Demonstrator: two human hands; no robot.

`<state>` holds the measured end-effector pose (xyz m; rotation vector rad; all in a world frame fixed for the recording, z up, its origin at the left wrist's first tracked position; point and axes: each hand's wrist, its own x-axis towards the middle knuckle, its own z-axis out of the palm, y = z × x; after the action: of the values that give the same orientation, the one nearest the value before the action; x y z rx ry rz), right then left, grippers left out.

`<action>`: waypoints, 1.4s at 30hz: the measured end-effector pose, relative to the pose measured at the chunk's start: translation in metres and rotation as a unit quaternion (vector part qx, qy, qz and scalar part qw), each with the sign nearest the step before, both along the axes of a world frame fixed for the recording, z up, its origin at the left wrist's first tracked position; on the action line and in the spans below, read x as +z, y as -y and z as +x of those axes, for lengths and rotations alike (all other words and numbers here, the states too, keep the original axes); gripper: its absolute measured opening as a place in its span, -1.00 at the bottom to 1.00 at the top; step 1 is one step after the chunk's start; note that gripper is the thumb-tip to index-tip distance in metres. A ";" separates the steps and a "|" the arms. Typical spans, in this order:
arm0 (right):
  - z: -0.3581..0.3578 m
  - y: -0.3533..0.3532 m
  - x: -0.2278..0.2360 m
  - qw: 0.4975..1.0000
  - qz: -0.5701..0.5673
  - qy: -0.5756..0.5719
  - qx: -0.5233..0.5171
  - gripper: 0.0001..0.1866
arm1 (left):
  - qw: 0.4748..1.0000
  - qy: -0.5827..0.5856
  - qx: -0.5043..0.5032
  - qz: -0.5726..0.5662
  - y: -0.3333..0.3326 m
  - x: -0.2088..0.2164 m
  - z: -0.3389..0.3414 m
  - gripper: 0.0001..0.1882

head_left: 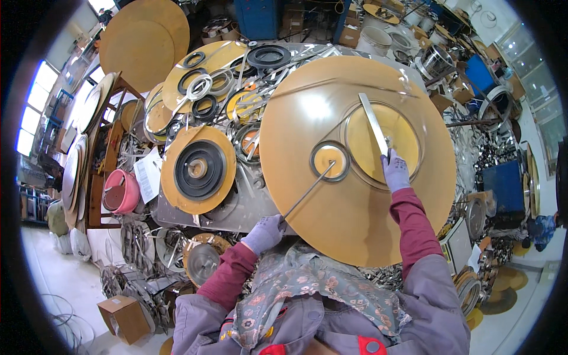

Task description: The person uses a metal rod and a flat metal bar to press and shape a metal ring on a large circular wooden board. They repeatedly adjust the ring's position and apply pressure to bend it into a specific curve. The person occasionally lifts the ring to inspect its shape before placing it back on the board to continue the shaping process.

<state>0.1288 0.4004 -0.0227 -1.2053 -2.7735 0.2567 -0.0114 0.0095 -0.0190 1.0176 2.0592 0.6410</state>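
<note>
A large amber-coloured disc [290,201] lies in front of me. On it are a thin large ring around a yellow round plate [378,130] and a smaller dark ring [315,165] with a yellow centre. My left hand [264,235], in a pale glove, is closed on the near end of a thin metal rod [307,193]. The rod's far end rests at the small ring's centre. My right hand [396,171], gloved too, grips the dark end of a flat metal bar [372,121], which points away over the yellow plate.
Left of the disc, a grey table [248,204] carries a smaller amber disc [177,198] with a black coiled ring [204,184]. Farther back lie loose rings and metal strips. A pink bucket [125,192] stands at the left, a cardboard box [124,318] at lower left. Metal scrap heaps line the right.
</note>
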 end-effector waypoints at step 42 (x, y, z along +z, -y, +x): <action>-0.423 0.234 -0.043 0.880 -0.085 -0.117 0.453 -0.61 | 0.999 0.013 0.020 -0.027 0.006 -0.011 0.050 -0.70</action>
<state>-0.2938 0.1662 -0.0657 0.2087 -2.8959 0.6654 0.0387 0.0035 -0.0295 0.9340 2.0675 0.6119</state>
